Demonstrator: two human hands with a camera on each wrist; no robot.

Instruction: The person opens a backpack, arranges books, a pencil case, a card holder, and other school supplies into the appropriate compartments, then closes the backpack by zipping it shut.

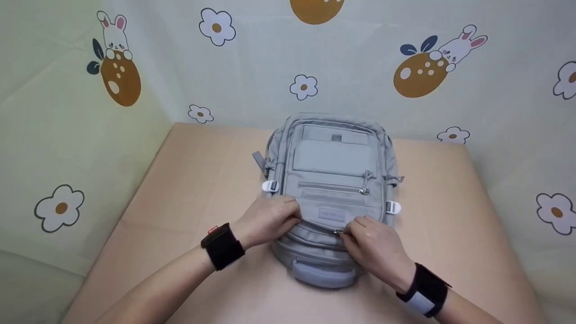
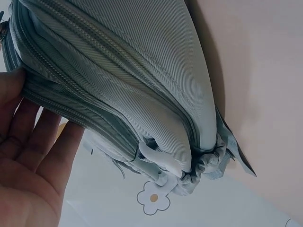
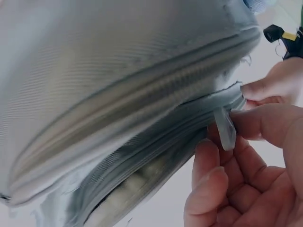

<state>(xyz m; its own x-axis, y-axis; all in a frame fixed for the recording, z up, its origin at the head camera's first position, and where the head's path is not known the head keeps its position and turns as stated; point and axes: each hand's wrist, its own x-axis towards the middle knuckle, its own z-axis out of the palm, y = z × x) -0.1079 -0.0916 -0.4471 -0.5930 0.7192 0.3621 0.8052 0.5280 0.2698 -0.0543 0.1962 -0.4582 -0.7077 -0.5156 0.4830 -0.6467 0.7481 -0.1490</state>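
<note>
A grey backpack [image 1: 333,157] lies with its front panel up and its top handle [image 1: 324,274] toward me. My left hand [image 1: 272,218] pinches the fabric edge beside the front pocket's zipper [image 2: 71,113], thumb on one side and fingers on the other. At the zipper's right part, my right hand [image 1: 375,247] pinches the zipper pull [image 3: 225,130] between thumb and fingers. The pocket gapes along part of its zipper in the right wrist view, where pale rounded shapes [image 3: 128,191] show inside; their kind is unclear.
Under the backpack is a tan tabletop [image 1: 202,180]. Pale curtains [image 1: 252,58] printed with flowers and rabbits stand behind and at both sides. White strap buckles [image 1: 270,186] sit on the bag's sides, and a second small zipper [image 1: 333,186] crosses its front.
</note>
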